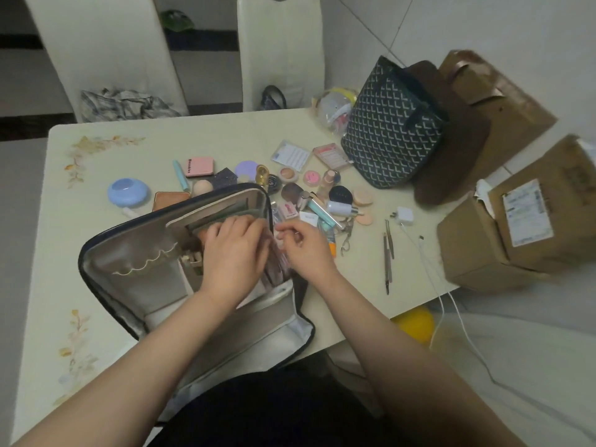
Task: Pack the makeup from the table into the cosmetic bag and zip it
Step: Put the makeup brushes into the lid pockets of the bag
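The cosmetic bag (pixel 135 285), dark outside and grey inside, lies open on the table in front of me. My left hand (pixel 233 253) reaches into its middle compartment, fingers curled over the items there; what it holds is hidden. My right hand (pixel 303 243) hovers at the bag's right edge with fingers loosely curled, pinching something small that I cannot make out. Loose makeup lies behind the bag: a pink palette (pixel 199 167), a blue round case (pixel 128 192), a lilac compact (pixel 245 169), a teal tube (pixel 181 175), puffs (pixel 362 196) and several small bottles.
A dark patterned bag (pixel 392 137) stands at the table's (pixel 129 150) back right beside a brown pouch (pixel 451 150). Cardboard boxes (pixel 516 221) sit at the right edge. Tweezers (pixel 387 259) and a white charger (pixel 404 216) with cable lie right of the makeup. Two chairs stand behind.
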Motion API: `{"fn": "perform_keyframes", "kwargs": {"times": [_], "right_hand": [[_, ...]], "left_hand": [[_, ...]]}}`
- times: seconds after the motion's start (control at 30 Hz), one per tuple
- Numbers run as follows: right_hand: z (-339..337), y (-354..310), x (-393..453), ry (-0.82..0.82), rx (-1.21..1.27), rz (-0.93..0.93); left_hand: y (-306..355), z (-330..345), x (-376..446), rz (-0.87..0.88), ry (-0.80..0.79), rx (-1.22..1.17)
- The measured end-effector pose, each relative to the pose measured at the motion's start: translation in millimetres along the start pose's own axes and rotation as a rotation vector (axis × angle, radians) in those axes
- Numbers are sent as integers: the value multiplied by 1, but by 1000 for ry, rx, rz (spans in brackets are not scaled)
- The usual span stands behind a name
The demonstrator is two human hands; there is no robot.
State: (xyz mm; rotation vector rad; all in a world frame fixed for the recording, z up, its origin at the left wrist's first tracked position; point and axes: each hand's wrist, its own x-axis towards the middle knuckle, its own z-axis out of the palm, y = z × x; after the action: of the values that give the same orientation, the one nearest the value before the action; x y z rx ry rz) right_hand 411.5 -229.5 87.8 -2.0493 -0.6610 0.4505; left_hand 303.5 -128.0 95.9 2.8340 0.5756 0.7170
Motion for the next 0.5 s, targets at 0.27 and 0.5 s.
{"fn": "perform_keyframes", "kwargs": {"times": [0.27,0.5], "right_hand": [[-106,123,0,188,-223,537],[-138,189,6,71,-420,661]], "left_hand": [[47,49,-8,-191,-293,-107],[56,62,-16,-175,-280,-4]]}}
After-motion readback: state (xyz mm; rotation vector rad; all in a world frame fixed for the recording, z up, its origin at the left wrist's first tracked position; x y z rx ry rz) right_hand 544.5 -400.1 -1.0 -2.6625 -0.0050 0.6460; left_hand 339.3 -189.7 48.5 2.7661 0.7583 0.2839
